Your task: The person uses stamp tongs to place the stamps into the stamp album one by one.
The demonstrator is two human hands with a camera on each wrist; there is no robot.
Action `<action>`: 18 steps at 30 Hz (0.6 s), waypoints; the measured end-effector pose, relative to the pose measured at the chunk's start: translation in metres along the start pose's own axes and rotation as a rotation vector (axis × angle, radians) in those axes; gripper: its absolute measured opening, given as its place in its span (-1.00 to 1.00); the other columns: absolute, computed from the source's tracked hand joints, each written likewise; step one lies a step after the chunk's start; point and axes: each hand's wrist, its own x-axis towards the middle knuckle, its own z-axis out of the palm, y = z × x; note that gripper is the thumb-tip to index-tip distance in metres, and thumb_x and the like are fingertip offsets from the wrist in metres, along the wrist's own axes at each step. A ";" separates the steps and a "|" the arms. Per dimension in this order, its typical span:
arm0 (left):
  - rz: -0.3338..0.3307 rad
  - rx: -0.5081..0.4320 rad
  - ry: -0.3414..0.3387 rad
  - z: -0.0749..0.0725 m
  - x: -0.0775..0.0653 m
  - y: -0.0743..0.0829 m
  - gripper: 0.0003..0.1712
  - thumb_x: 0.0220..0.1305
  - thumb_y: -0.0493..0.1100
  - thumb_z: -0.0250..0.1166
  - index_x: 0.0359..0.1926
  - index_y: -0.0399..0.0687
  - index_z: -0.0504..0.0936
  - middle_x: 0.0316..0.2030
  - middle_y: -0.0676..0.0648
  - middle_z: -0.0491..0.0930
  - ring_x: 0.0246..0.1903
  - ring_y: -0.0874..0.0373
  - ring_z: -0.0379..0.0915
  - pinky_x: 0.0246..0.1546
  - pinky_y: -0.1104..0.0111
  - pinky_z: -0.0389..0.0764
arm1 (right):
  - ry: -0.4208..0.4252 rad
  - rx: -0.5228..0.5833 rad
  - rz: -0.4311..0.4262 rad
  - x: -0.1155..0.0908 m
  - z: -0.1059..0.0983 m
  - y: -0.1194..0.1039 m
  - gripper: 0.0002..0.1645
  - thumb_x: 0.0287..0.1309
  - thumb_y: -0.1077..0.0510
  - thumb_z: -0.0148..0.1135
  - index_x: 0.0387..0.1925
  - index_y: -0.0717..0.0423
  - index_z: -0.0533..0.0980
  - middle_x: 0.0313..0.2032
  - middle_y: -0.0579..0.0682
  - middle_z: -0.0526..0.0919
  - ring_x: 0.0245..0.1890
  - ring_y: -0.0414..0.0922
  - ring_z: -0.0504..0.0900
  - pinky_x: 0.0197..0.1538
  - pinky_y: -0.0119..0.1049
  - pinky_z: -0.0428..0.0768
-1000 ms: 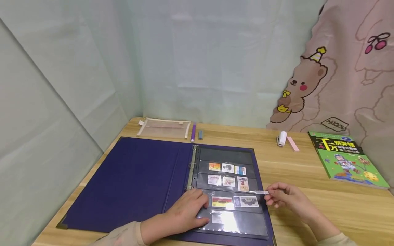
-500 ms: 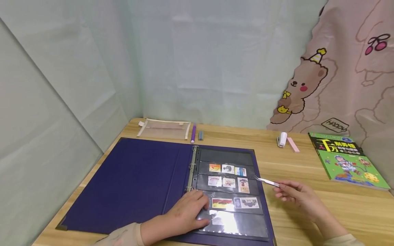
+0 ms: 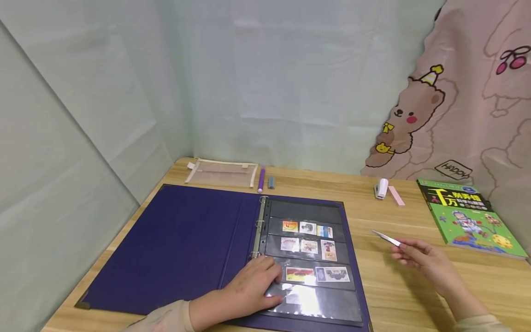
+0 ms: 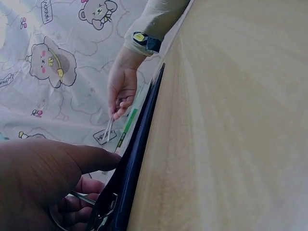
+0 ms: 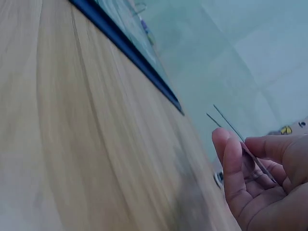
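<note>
A dark blue ring binder lies open on the wooden table. Its black stamp page has clear strips with several stamps in rows; a stamp with a grey picture sits at the right of the fourth row. Glare covers part of the bottom row, over a pale stamp. My left hand rests on the page's lower left, by the metal rings. To the right of the binder, my right hand pinches tweezers above the table. In the right wrist view the tweezers' tips stand apart, with nothing between them.
Along the back lie a mesh zip pouch, a purple marker and a small blue-grey block. Farther right are a white stapler, a pink strip and a green book. A curtain hangs behind.
My right hand has carried the tweezers away from the stamp at the right of the third row, rightward off the page and over the table. The left hand stays in place.
</note>
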 end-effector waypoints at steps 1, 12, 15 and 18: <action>0.003 -0.002 0.000 0.000 0.000 0.000 -0.63 -0.12 0.16 0.34 -0.43 0.17 0.35 -0.45 0.24 0.25 -0.36 0.34 0.17 -0.25 0.45 0.29 | 0.008 -0.007 0.004 -0.001 -0.003 0.000 -0.73 0.28 0.28 -0.13 -0.16 -0.02 0.48 -0.27 -0.10 0.69 -0.27 -0.26 0.65 -0.23 -0.46 0.57; 0.014 -0.002 0.015 -0.001 0.000 0.000 -0.62 -0.14 0.15 0.35 -0.44 0.15 0.35 -0.46 0.23 0.25 -0.36 0.34 0.18 -0.25 0.44 0.30 | 0.126 -0.070 0.087 -0.013 -0.030 0.005 -0.81 0.25 0.21 -0.03 -0.22 -0.08 0.49 -0.30 -0.13 0.69 -0.30 -0.25 0.66 -0.25 -0.47 0.57; 0.011 0.003 0.010 -0.001 0.000 0.000 -0.62 -0.14 0.16 0.35 -0.44 0.15 0.35 -0.46 0.23 0.25 -0.35 0.34 0.18 -0.23 0.42 0.31 | 0.130 -0.066 0.094 -0.015 -0.034 0.005 -0.81 0.25 0.20 -0.03 -0.21 -0.09 0.48 -0.30 -0.13 0.69 -0.30 -0.23 0.67 -0.25 -0.46 0.58; 0.006 -0.001 -0.001 -0.001 0.000 0.000 -0.62 -0.13 0.16 0.34 -0.44 0.15 0.35 -0.46 0.23 0.25 -0.35 0.34 0.18 -0.22 0.42 0.31 | 0.137 -0.084 0.108 -0.017 -0.036 0.005 -0.80 0.25 0.20 -0.03 -0.21 -0.13 0.49 -0.31 -0.14 0.69 -0.30 -0.24 0.67 -0.25 -0.46 0.57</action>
